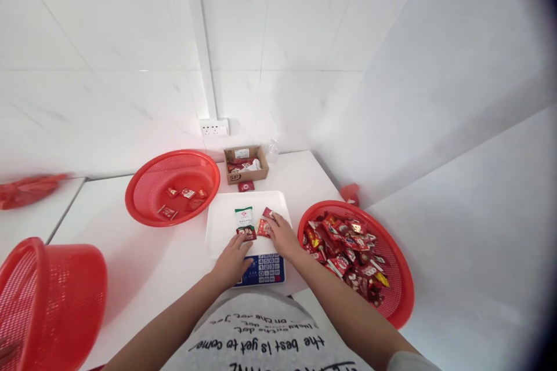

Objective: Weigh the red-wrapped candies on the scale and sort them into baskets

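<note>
On the white weighing tray lies a white packet with a green top edge, and a dark red packet is at its lower end. My left hand rests with its fingertips against that lower end, thumb held apart. My right hand has its fingers closed over a small red and gold packet; another red packet lies just above, partly under the fingers. Below the tray shows the scale's blue keypad, partly covered by my left hand.
A red basket heaped with wrapped packets stands at right. Another red basket at left holds several packets. Behind the scale are a cardboard box and a red packet. A tilted red basket is at lower left, another person's hand beside it.
</note>
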Demonstrator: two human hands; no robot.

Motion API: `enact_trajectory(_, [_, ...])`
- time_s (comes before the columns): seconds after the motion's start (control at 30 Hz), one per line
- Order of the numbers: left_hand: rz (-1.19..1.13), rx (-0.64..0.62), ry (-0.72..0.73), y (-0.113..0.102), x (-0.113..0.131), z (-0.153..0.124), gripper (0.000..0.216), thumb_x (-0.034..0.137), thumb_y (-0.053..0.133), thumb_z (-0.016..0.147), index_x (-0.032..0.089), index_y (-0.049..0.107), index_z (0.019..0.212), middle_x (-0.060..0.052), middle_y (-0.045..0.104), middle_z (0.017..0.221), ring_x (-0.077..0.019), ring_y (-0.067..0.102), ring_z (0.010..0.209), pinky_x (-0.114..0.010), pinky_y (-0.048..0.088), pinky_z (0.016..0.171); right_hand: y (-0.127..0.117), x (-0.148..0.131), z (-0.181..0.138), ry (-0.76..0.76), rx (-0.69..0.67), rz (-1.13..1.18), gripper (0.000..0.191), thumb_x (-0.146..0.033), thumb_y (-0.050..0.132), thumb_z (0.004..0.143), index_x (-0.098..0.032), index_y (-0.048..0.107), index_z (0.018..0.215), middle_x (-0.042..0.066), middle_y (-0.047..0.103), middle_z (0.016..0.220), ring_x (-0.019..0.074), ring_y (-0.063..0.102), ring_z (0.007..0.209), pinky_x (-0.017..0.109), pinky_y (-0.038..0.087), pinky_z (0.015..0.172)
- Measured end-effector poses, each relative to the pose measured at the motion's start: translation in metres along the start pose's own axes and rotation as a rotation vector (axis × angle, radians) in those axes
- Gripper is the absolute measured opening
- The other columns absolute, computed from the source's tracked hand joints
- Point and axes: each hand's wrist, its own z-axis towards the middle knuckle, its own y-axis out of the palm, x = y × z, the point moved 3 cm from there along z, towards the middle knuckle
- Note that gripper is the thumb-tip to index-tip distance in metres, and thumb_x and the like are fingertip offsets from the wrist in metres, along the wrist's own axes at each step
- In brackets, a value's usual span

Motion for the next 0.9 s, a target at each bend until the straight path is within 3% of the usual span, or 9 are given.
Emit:
enact_trajectory(0.43, [0.009,-0.027,0.007,-0.012,0.002,0.004,0.035,0.017,0.059,0.075,0.017,0.057,0.109,-0.012,0.048,0.128,-0.0287,0.037,0.124,-0.049,0.034,0.103,-0.003,0.003,0.005,-0.064,-0.005,0.140,0.047,-0.014,0.037,0.083,-0.021,0.047,0.128,0.005,0.033,0.143,0.0198,0.027,0.132,0.036,0.024,0.109])
enact_trajectory(0.73, [-0.102,-0.052,0.116,-0.016,0.013,0.008,0.029,0.015,0.058,0.075,0.020,0.058,0.104,-0.008,0.053,0.120,-0.0251,0.039,0.121,-0.047,0.036,0.102,-0.005,0.001,0.008,-0.117,-0.068,0.093,0.046,-0.007,0.041,0.077,-0.018,0.055,0.119,0.007,0.040,0.139,0.0226,0.028,0.131,0.042,0.026,0.109])
enact_trajectory(0.9, [-0.053,0.051,0.085,-0.023,0.013,0.014,0.032,0.018,0.052,0.080,0.021,0.054,0.112,-0.010,0.051,0.120,-0.0239,0.043,0.118,-0.045,0.038,0.100,-0.005,0.000,0.005,-0.134,-0.019,0.100,0.049,-0.008,0.041,0.078,-0.019,0.050,0.125,0.008,0.039,0.139,0.0220,0.030,0.130,0.042,0.027,0.108])
